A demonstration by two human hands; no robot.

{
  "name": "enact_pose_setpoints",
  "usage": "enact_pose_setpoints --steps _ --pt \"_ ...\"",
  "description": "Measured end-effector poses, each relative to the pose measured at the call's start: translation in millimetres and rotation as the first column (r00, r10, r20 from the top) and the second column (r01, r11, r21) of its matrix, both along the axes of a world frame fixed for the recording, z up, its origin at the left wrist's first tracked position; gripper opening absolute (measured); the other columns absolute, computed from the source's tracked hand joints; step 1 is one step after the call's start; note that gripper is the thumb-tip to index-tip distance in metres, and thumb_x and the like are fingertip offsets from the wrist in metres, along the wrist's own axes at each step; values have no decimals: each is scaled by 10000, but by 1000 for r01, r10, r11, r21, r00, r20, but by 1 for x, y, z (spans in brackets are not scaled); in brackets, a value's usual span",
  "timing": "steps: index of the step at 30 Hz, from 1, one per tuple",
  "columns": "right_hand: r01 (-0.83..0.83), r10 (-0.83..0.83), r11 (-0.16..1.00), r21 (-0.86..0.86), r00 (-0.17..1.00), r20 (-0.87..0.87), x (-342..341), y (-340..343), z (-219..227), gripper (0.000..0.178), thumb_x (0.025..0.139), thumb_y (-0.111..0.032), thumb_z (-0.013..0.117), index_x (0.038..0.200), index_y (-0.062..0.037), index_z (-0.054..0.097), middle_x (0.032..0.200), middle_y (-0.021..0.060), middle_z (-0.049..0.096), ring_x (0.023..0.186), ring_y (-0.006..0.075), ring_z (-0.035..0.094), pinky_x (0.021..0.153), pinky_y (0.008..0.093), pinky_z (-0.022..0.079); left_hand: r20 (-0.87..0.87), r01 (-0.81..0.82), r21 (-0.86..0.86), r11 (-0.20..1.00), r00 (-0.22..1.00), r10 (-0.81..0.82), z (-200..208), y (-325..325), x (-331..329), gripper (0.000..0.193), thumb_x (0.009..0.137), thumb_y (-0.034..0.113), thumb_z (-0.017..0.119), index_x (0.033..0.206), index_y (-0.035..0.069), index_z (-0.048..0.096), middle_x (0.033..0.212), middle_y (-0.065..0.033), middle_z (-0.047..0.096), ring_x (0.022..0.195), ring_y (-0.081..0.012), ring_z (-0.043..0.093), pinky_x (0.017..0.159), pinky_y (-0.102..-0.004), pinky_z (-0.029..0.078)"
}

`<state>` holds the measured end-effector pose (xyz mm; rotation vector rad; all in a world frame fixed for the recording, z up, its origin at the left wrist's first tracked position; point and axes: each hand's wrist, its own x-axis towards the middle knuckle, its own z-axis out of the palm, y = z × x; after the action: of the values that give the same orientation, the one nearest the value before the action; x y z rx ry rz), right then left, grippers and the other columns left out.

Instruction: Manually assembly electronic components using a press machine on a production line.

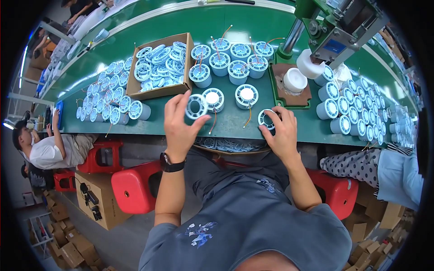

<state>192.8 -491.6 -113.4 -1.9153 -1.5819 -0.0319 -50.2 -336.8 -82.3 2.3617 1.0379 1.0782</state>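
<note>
My left hand [180, 121] pinches a light-blue slotted plastic ring [196, 107] between thumb and fingers, tilted just above the green table. Close beside that ring stands a light-blue cup-shaped housing [213, 100] with a white centre and a thin orange wire. Another such housing [247, 95] stands between my hands, its wire lying toward me. Near the table's front edge, my right hand [281, 131] has its fingers closed on a second light-blue ring [266, 119]; the fingers cover part of it. Behind them stand several more wired housings [220, 63].
An open cardboard box [159, 91] of loose rings stands back left. A green press [294, 49] with white round blocks rises back right. Groups of housings fill the table left [104, 97] and right [352, 106]. Red stools [132, 190] and two nearby people flank me.
</note>
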Motion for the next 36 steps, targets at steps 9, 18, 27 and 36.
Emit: enact_pose_setpoints --steps 9,18,27,36 --pt "18 -18 1000 16 1000 0 -2 1 -1 397 720 -201 800 1078 -79 678 1140 107 591 1015 307 550 824 410 416 -97 43 57 997 995 -37 0 10 36 675 675 250 881 1244 -11 627 1109 -146 554 1017 -320 551 872 -403 474" --pt "8 -9 999 32 1000 11 -1 4 -1 393 710 -196 800 1069 -86 683 1144 104 596 1001 301 556 816 408 417 -114 118 38 992 987 -113 3 14 33 649 718 231 851 1271 -10 612 1111 -148 551 1015 -324 547 884 -406 471" --pt "-1 1 1000 6 1000 -2 1 -6 8 467 687 -145 813 1126 -79 669 1196 104 593 1034 300 549 861 401 424 -88 241 -69 968 965 -247 -6 20 32 625 778 171 801 1332 4 567 1260 -168 566 1134 -346 562 962 -403 467" --pt "-102 122 991 87 956 -267 10 6 17 607 659 -71 817 1230 -56 612 1252 119 598 1149 326 535 1008 410 423 107 243 -182 953 968 -226 -16 19 37 628 760 72 799 1336 -4 561 1301 -189 580 1136 -336 602 962 -379 482"
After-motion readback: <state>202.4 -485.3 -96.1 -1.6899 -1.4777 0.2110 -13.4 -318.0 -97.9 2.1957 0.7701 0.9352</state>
